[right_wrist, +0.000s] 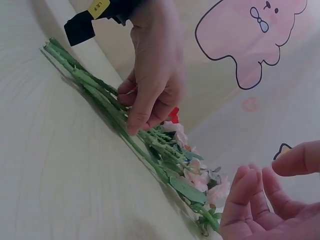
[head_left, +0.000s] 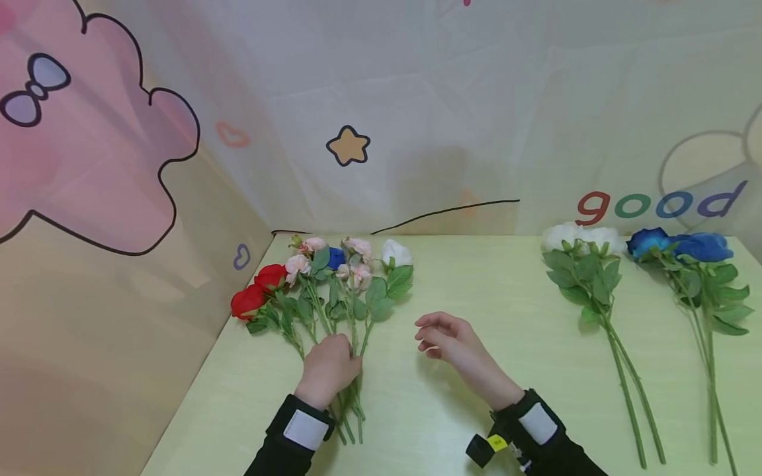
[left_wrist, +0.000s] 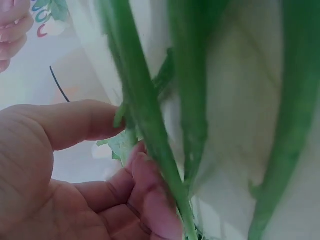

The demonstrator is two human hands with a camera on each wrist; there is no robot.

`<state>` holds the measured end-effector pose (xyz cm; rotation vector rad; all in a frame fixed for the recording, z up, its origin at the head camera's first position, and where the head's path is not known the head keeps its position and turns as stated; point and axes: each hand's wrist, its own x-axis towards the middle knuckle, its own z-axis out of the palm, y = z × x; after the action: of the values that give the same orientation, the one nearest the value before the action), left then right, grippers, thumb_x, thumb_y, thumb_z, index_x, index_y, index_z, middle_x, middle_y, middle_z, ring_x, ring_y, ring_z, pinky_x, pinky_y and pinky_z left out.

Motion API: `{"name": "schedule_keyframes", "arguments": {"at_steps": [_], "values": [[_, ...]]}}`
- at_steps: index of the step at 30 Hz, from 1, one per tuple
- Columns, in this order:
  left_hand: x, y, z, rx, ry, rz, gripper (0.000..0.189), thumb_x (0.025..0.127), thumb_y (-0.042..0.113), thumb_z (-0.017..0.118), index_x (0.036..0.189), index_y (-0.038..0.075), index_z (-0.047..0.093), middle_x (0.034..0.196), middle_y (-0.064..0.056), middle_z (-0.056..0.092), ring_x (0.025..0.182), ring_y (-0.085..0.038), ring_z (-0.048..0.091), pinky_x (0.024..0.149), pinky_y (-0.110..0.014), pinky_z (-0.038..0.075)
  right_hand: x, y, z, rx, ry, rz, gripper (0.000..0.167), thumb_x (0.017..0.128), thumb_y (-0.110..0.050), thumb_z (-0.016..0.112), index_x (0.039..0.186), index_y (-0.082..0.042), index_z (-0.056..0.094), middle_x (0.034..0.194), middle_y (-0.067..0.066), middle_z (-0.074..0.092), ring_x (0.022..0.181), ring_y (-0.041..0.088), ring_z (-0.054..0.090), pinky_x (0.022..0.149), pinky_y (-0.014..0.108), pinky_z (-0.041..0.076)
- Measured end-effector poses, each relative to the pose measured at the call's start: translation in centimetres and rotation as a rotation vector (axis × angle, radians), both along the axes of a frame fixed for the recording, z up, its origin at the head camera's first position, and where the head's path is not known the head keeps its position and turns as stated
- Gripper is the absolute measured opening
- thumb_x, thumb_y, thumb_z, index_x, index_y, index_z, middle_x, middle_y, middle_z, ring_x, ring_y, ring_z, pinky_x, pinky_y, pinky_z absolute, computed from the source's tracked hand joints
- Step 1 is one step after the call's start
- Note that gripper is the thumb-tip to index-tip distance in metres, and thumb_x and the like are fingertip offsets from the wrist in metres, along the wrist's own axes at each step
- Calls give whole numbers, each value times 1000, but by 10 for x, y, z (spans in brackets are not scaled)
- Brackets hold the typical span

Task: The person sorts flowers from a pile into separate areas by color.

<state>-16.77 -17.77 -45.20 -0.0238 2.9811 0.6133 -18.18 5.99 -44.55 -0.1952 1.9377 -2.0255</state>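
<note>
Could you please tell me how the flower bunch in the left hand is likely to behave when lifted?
The flower bunch would probably be top-heavy, since blooms and leaves crowd one end. It might fan out, as the stems spread apart beyond the left hand. Those stems look fairly stiff, running nearly straight, so I'd expect little drooping.

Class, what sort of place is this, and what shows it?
Probably a staged indoor work corner: a pale tabletop, a cartoon-printed backdrop, and red roses with other long-stemmed flowers.

Pale backdrop [head_left: 428, 86] with printed orange star [head_left: 348, 145]
</note>
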Motion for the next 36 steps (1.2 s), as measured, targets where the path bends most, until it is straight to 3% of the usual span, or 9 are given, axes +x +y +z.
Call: {"name": "schedule_keyframes", "arguments": {"at_steps": [5, 11, 15, 20, 28, 36], "values": [[-1, -1, 1, 43, -13, 12, 48, 84, 8, 60, 50, 20, 28, 49, 10, 17, 44, -8, 22, 44, -23, 17, -1, 3, 1, -1, 6, 8, 26, 101, -10, 54, 122, 5, 56, 89, -6, 66, 87, 14, 64, 83, 28, 55], [-3, -3, 1, 106, -15, 3, 49, 85, 6, 61, 52, 20, 27, 52, 10, 16, 46, -8, 20, 46, -22, 18, -2, 5, 1, 2, -6, 6, 26, 101, -10, 54, 122, 4, 56, 91, -4, 66, 87, 13, 64, 84, 29, 55], [-4, -4, 1, 167, -38, -3, 36, 88, 5, 60, 58, 15, 42, 48, 8, 35, 44, -8, 37, 47, -23, 28, -3, 6, 1, 9, -10, 4, 26, 100, -10, 54, 122, 4, 57, 92, -2, 66, 87, 14, 64, 85, 30, 55], [-4, -6, 2, 225, -61, -12, 11, 94, 7, 57, 85, 2, 62, 56, -4, 64, 50, -13, 60, 54, -25, 41, -4, 8, 0, 8, -11, 10, 24, 101, -10, 54, 121, 3, 57, 93, -2, 66, 88, 15, 64, 85, 29, 55], [-4, -7, 0, 378, -57, -14, 15, 99, 9, 57, 104, -5, 62, 77, -8, 63, 54, -12, 66, 56, -25, 50, -4, 11, 2, 3, -15, 14, 25, 102, -12, 53, 122, 3, 57, 99, 5, 64, 89, 16, 63, 87, 31, 55], [-1, 0, 5, 447, -20, -48, 21, 100, 10, 57, 112, -6, 61, 89, -11, 64, 56, -14, 67, 54, -26, 50, -6, 21, 2, 18, -5, 6, 28, 103, -14, 53, 125, 3, 56, 101, 2, 63, 91, 14, 63, 88, 29, 55]]}}
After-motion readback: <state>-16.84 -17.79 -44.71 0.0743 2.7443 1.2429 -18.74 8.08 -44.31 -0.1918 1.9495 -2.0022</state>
